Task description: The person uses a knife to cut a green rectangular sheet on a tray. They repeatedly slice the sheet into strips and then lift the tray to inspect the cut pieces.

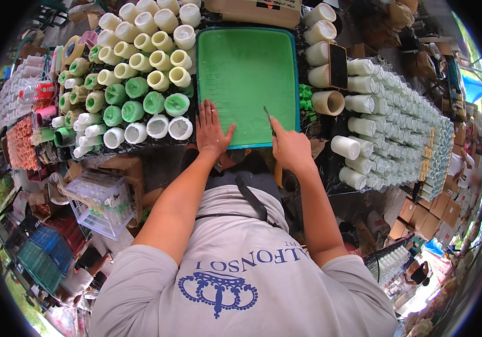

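Tray: we record a teal-rimmed tray (246, 28) filled with a green slab (246, 67), streaked at left.
Left hand (212, 132): flat over the tray's lower-left corner, fingers spread, gripping nothing.
Right hand (293, 147): at the tray's lower-right corner, fingers closed round a slim blade (268, 114).
Scraps: we note green pieces (307, 103) just right of the tray.

knife (267, 115): handle mostly hidden by right fingers (277, 126) | brown box (235, 8): top cropped
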{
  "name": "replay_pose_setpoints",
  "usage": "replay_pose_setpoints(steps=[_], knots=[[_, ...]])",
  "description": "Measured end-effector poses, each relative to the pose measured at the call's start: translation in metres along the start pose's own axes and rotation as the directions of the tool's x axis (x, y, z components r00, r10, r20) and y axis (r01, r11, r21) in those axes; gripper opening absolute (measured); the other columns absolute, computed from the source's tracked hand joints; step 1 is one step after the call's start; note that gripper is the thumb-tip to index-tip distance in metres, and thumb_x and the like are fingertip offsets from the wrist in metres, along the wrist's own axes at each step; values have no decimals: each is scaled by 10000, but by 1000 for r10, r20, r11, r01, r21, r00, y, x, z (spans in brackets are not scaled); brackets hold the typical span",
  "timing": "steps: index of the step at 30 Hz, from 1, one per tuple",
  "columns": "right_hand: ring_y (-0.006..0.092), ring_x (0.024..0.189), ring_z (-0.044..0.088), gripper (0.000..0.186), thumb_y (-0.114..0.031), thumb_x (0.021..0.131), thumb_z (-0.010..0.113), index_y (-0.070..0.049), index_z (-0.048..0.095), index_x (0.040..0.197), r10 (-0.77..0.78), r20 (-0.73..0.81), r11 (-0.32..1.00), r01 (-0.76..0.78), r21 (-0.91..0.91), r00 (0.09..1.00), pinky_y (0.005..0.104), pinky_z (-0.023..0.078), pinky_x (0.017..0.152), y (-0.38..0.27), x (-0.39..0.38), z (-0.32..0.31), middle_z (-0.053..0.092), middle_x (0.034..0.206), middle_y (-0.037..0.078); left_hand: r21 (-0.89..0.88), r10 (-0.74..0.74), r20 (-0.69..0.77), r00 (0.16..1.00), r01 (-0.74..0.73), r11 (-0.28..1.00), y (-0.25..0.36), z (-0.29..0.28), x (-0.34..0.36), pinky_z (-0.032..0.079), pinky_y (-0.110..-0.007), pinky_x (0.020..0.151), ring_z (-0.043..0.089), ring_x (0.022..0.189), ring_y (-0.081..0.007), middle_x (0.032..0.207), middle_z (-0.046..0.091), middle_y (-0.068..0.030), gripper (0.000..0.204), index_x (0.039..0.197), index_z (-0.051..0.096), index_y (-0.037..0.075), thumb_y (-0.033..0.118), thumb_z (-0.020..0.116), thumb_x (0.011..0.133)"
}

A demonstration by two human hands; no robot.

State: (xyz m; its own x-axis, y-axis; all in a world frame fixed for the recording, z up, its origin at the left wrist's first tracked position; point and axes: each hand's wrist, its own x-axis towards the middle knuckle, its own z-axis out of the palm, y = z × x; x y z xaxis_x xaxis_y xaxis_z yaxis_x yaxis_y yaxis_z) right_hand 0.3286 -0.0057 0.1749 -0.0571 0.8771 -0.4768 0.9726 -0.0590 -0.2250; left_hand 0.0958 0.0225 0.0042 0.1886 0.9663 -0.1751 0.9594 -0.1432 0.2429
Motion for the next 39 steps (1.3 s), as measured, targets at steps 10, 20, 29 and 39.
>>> replay_pose_setpoints(steps=[10,20,29,39], knots=[[349,733,715,666,-165,953,595,-121,439,1599,14,-329,999,-25,-29,944,506,493,746,19,108,47,743,792,133,-8,19,-8,1000,-19,1000,-1,3,1,160,-517,1317,46,1662,-340,1794,46,-178,1042,1684,155,-19,668,514,987],[319,783,728,682,-156,937,604,-132,444,1600,12,-321,995,-42,-87,947,485,492,758,25,121,49,757,837,103,0,24,-16,1000,-24,1000,1,0,1,185,-515,1312,81,1654,-360,1789,62,-189,1028,1680,143,-29,632,539,1000],[313,793,733,718,-153,926,613,-135,424,1618,36,-271,991,-70,-117,962,483,505,776,22,125,54,764,851,94,7,11,7,1000,-11,1000,-1,4,2,159,-525,1316,31,1662,-343,1797,24,-170,1050,1688,129,-15,683,494,994],[300,838,740,814,-142,869,668,-122,393,1635,64,-201,983,-96,-158,978,469,513,838,18,121,61,765,867,93,0,27,-16,1000,-27,1000,0,2,1,175,-515,1313,63,1657,-357,1791,49,-189,1029,1687,138,-15,646,525,1000]])
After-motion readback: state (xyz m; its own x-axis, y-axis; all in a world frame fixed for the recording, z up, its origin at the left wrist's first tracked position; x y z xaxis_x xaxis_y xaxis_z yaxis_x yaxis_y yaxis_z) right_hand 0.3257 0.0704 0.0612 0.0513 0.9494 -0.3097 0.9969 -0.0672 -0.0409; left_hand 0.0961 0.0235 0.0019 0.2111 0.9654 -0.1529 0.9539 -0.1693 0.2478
